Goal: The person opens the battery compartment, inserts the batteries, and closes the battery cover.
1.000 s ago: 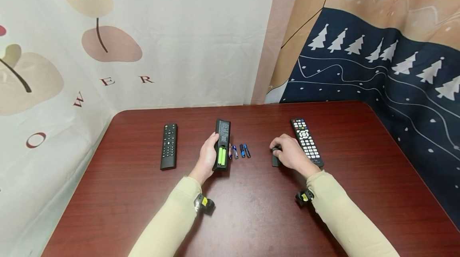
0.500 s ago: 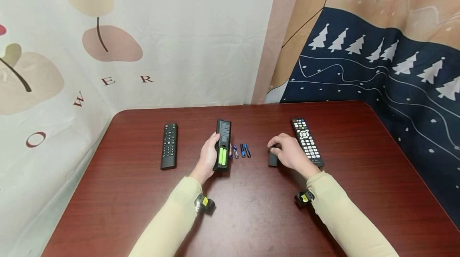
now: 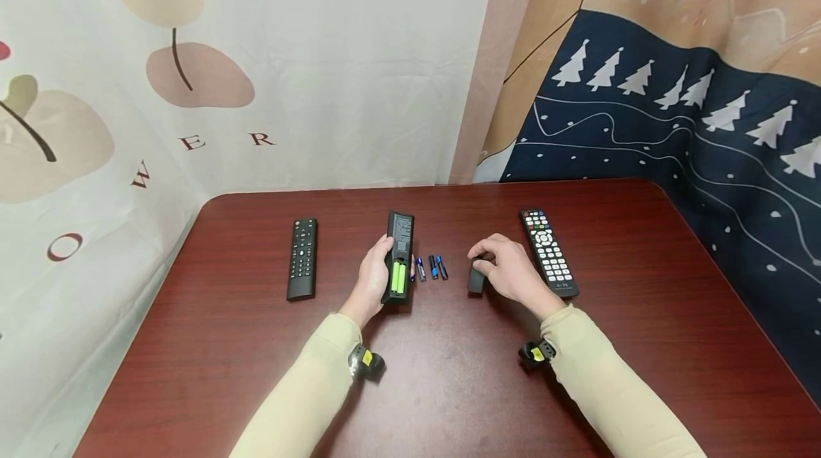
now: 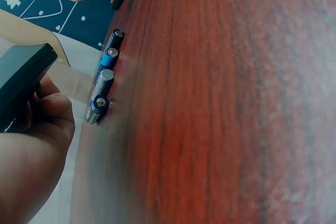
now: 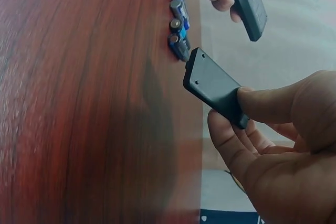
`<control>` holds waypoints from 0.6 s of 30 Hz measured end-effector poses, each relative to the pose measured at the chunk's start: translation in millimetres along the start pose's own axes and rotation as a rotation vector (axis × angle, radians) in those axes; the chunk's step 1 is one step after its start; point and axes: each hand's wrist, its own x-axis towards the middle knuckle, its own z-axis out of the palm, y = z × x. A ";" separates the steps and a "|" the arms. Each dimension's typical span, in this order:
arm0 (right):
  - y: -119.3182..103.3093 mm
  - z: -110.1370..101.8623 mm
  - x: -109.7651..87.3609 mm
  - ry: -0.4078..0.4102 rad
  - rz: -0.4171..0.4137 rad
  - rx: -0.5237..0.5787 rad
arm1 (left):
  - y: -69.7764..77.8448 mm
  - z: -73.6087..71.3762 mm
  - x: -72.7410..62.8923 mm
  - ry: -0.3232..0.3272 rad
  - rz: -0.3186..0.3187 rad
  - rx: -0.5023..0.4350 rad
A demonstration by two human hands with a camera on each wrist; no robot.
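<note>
- Here are the loose batteries (image 3: 433, 267), four of them with blue and dark wrappers, lying roughly side by side on the reddish-brown worktop (image 3: 423, 372); everything gets placed from them.
- Just left of the loose batteries, the person's left grip (image 3: 372, 273) is firmly wrapped along the side of the held remote (image 3: 400, 233), back facing up, printed label near its far end.
- And look, its compartment is uncovered: two green batteries (image 3: 398, 278) sit side by side inside, left of the loose batteries and a little nearer the person.
- Over to the right of the loose batteries, with a gap between, the right grip (image 3: 507, 269) pinches a black cover (image 5: 215, 85) by one end, thumb on one face and fingers against the other.
- That black cover shows two small dark dots on its face and looks to be held clear of the worktop.
- Further right of the loose batteries, beyond the right grip, a white-buttoned remote (image 3: 548, 251) lies face up, slightly slanted.
- Well left of the loose batteries, past the held remote, a dark-buttoned remote (image 3: 302, 260) lies face up, nearly straight.
- Behind the loose batteries, past the worktop's far edge, hangs a pale cloth (image 3: 359, 73) with flower shapes; behind and right, a navy cloth (image 3: 616, 116) with white trees.
</note>
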 end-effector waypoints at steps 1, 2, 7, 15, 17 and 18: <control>-1.3 0.6 0.0 0.001 0.002 0.008 | 0.0 0.2 0.0 0.007 -0.006 0.004; -2.4 1.5 0.2 0.002 0.002 0.015 | 0.0 0.3 0.1 0.010 -0.008 0.009; -9.2 4.9 0.8 0.000 -0.002 0.043 | -0.2 0.8 0.3 0.023 -0.023 0.025; -20.5 9.4 0.1 0.004 -0.010 0.078 | -1.5 1.3 0.5 0.006 -0.005 0.014; -22.8 10.9 -0.1 0.005 -0.009 0.086 | -1.9 1.2 0.6 0.005 -0.002 0.015; -24.2 11.6 -0.5 0.005 -0.009 0.091 | -1.9 1.2 0.6 0.006 0.000 0.016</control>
